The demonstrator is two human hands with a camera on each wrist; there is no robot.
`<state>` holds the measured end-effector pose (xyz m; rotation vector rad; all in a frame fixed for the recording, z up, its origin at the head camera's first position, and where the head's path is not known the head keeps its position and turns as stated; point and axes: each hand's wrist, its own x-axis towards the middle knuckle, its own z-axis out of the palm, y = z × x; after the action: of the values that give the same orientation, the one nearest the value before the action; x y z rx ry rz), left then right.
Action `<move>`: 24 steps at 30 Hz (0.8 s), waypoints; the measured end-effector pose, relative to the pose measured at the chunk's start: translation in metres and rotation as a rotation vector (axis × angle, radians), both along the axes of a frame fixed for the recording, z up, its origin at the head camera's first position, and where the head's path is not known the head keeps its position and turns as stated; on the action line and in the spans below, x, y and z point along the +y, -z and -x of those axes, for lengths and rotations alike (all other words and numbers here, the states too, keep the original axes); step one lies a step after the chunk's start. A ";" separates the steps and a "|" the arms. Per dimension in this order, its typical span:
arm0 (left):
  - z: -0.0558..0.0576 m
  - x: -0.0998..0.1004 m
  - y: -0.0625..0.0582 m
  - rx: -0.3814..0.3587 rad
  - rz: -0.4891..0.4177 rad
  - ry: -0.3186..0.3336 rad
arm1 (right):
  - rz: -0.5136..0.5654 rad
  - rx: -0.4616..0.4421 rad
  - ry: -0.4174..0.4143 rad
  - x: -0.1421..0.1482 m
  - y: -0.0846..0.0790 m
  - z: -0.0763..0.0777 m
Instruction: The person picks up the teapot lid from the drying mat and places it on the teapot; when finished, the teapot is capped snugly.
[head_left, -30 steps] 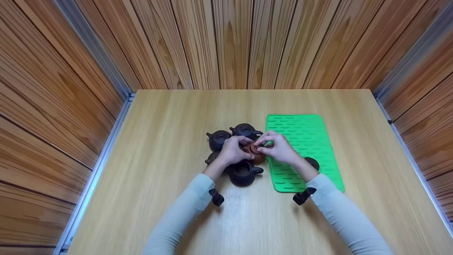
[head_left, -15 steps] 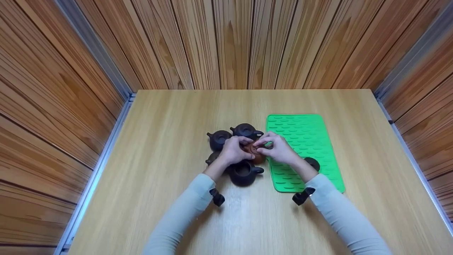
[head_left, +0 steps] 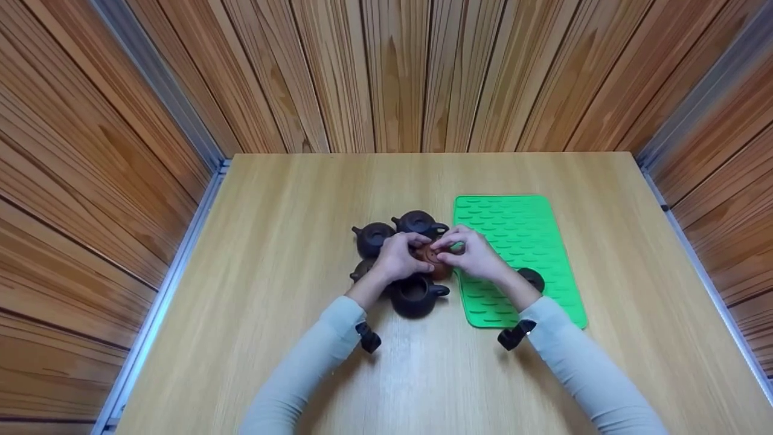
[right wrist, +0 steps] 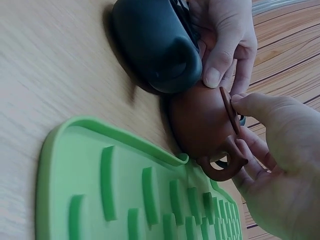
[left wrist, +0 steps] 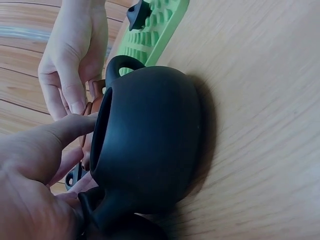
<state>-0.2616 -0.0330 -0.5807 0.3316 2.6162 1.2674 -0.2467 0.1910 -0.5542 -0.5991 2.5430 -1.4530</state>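
Nearest the person, the two pale sleeves run up the wooden table [head_left: 290, 199] from about 6 o'clock, and just beyond them stands an open, lidless dark teapot [head_left: 414, 294], its round mouth facing up. Directly past it, at 12 o'clock from that pot, sits the small reddish-brown teapot [head_left: 436, 264], upright on the table and touching the left edge of the green ribbed mat [head_left: 519, 241]. Both hands meet over it. The left hand [head_left: 398, 257] comes in from 9 o'clock, its fingers curled against the pot's near side, steadying it. The right hand [head_left: 477, 254] comes in from 3 o'clock, thumb and fingertips pinching the edge of the flat brown lid [right wrist: 229, 111], which the right wrist view shows seated on the pot's mouth or very nearly so; whether it is fully home cannot be told. The pot's handle [right wrist: 226, 167] points toward the mat, so its spout-to-handle axis runs roughly 9 to 3 o'clock, across the person, and the right hand is the nearer one to lid and handle. A loose dark lid [head_left: 532, 278] lies on the mat by the right forearm. Further off, at 11 and 12 o'clock, more dark teapots [head_left: 420, 222] stand clustered, and behind all rises the wood-panelled wall [head_left: 398, 72].
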 end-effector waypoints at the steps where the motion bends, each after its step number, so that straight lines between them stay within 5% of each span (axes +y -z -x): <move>1: 0.000 0.000 0.000 0.002 0.005 0.003 | 0.000 -0.003 0.001 0.000 0.000 0.000; 19: 0.011 -0.022 0.022 0.125 0.049 0.030 | 0.014 -0.003 -0.001 0.001 0.001 -0.001; 21: 0.000 -0.024 0.003 0.114 0.030 0.023 | 0.020 -0.002 -0.001 0.001 0.001 0.000; 24: -0.005 -0.031 0.000 0.147 0.008 0.035 | 0.019 -0.003 -0.002 0.000 0.001 0.000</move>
<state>-0.2569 -0.0641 -0.5802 0.4844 2.7229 1.2661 -0.2466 0.1914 -0.5555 -0.6012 2.5279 -1.4783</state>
